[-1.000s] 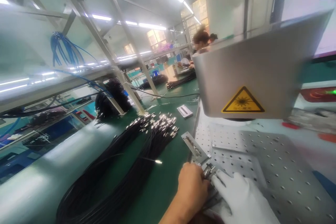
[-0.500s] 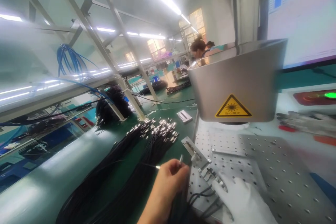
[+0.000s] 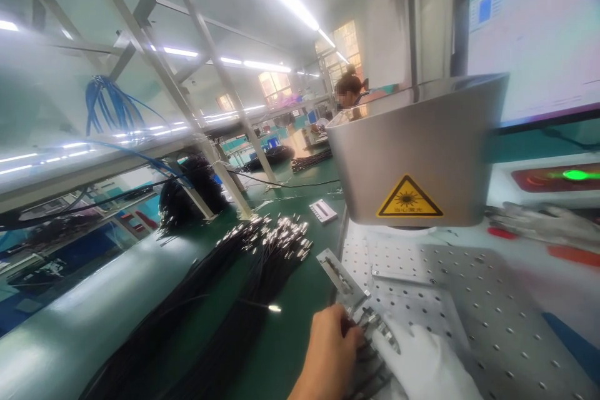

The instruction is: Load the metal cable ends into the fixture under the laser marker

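Observation:
My bare left hand [image 3: 332,345] is closed, its fingertips at the near end of a slotted metal fixture [image 3: 344,278]; what they pinch is hidden. Close on its right, my right hand [image 3: 429,359] in a white glove is closed around several black cables with metal connectors [image 3: 379,327], which stick out past its fingers. Two bundles of black cables [image 3: 197,306] with shiny metal ends lie to the left on the green table. One cable's metal tip [image 3: 274,309] sticks out apart from the others.
A metal housing with a yellow laser warning sign [image 3: 409,197] hangs over the perforated metal plate [image 3: 504,319]. Gloves [image 3: 539,220] lie at right, below a monitor [image 3: 534,44]. A small pale block [image 3: 323,211] rests on the green table [image 3: 122,281]. Another person [image 3: 350,90] is behind the housing.
My left hand has moved right and down to the fixture's near end, beside my right hand. The silver tip that showed between its fingers is now out of sight. The view has shifted slightly.

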### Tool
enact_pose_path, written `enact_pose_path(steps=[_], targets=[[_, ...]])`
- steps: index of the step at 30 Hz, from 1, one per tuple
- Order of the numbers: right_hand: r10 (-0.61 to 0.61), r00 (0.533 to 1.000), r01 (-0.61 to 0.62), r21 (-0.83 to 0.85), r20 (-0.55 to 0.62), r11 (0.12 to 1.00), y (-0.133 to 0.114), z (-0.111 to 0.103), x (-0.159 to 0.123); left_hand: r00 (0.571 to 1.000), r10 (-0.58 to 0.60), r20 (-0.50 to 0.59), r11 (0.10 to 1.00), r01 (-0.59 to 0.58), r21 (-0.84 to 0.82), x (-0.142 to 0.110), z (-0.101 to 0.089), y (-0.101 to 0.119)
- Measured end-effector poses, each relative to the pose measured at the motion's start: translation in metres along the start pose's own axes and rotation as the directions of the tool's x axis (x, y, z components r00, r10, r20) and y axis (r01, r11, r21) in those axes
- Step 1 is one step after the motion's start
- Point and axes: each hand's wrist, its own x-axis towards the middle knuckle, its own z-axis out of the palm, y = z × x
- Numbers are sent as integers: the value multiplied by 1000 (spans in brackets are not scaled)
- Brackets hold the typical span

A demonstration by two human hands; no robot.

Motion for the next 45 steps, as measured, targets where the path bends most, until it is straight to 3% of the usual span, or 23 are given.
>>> enact_pose_path(steps=[3, 7, 10, 14, 15, 20, 28, 33, 37, 42, 45], targets=[[142, 987, -143, 0, 74, 990, -2, 27, 3, 999, -2, -38, 993, 7, 122, 5, 2, -1], [128, 988, -131, 30, 86, 991, -5, 39, 4, 1000, 14, -23, 978, -9, 208, 7, 4, 0], [193, 978, -195, 27, 77, 980, -4, 32, 5, 1000, 0, 29, 981, -5, 196, 6, 3, 0], [-60, 996, 62, -28, 62, 998, 0, 21, 5, 997, 18, 68, 993, -26, 118, 5, 1, 1], [-65, 996, 68, -51, 56, 996, 0, 21, 5, 997, 25, 79, 994, -33, 105, 4, 0, 1], [67, 997, -64, -56, 38, 996, 0, 25, 3, 994, 3, 110, 995, -14, 101, 1, -4, 5], [1, 999, -11, 183, 54, 983, 8, 21, 2, 994, -23, 108, 987, 5, 159, 4, -1, 3], [2, 1000, -7, 208, 23, 978, 9, 14, -3, 990, -65, 121, 971, 35, 237, 1, -4, 8], [-12, 999, 1, 217, 51, 976, 11, 4, -3, 990, -46, 130, 980, 19, 199, -1, -3, 6], [61, 996, -74, 246, 62, 966, 11, -8, -2, 993, -33, 112, 986, 14, 166, -4, 1, 3], [30, 997, -47, 237, 75, 970, 11, -10, -3, 993, -34, 112, 990, 18, 141, -5, 2, 3]])
